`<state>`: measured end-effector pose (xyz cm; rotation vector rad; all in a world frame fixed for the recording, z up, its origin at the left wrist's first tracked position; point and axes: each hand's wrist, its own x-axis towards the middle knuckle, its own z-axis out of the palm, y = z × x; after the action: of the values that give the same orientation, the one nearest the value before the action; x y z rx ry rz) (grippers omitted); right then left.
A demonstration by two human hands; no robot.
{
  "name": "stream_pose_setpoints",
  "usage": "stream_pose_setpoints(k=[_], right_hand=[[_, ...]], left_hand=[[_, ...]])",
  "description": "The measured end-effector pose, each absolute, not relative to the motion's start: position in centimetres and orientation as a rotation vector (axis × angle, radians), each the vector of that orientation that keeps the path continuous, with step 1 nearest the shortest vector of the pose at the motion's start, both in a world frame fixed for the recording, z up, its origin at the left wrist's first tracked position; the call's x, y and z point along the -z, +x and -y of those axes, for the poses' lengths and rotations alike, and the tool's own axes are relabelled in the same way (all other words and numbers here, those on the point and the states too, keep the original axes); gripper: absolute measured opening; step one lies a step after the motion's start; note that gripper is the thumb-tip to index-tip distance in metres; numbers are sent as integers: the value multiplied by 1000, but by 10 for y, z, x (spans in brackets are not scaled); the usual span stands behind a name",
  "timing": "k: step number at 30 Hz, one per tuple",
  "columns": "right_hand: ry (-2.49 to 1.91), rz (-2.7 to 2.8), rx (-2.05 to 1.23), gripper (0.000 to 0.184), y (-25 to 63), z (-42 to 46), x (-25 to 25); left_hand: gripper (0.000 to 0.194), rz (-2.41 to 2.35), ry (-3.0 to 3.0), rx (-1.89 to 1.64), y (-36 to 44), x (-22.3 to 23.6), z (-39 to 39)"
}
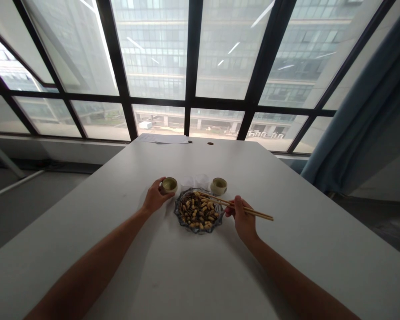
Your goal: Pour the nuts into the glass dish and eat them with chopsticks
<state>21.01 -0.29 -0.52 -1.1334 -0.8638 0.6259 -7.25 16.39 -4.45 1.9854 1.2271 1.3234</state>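
Observation:
My left hand (156,196) is closed around the side of a small greenish-beige cup (170,185), left of the bowl. Pinched in my right hand (242,217) is a pair of wooden chopsticks (253,212). Their tips reach over the far part of a clear scalloped glass bowl (176,212). The bowl holds peanuts (205,208) in their shells mixed with dark seeds (190,215). Whether the tips grip a peanut is too small to tell. A second similar cup (219,186) stands behind the bowl to the right, near the chopsticks.
Two faint clear items (201,180), hard to make out, stand between the cups. Papers (163,138) lie at the far edge of the white table (193,275), near two dark round holes. Beyond are black-framed windows, with a blue curtain (350,115) on the right.

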Motion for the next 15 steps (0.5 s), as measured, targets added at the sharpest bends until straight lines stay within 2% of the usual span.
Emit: stream_pose_setpoints(k=[7, 15], right_hand=[[-1033, 597, -850, 58, 213, -6, 13], [-1039, 628, -837, 56, 209, -5, 11]], left_hand=[[76, -1131, 1976, -1348, -72, 48, -165], [70, -1129, 2014, -1401, -73, 49, -165]])
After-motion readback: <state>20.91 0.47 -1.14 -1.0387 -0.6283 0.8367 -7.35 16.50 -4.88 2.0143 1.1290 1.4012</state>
